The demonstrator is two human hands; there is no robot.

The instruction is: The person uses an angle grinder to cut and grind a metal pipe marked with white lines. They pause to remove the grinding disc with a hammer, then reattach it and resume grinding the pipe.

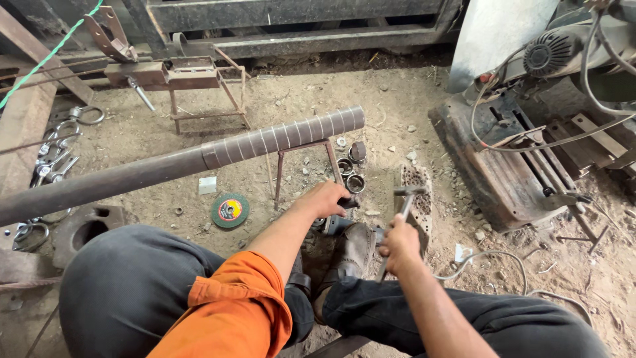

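My left hand point(326, 199) reaches down between my knees and grips a small dark metal piece point(347, 203) on the ground, near my boot point(354, 248). My right hand point(400, 242) is closed around the handle of a hammer point(405, 202), whose head is raised above a worn, pitted block point(417, 189). Several short metal rings point(350, 174) lie on the dirt just beyond my left hand. A long dark pipe point(199, 156) with white marks along its far end rests on a small rusty stand point(306, 147) in front of me.
A green cutting disc point(230, 211) lies on the sandy ground. A cut-off saw with motor point(530, 126) and cables stands to the right. A rusty vise stand point(192, 79) is behind the pipe. Shackles and rings point(56, 149) lie at left.
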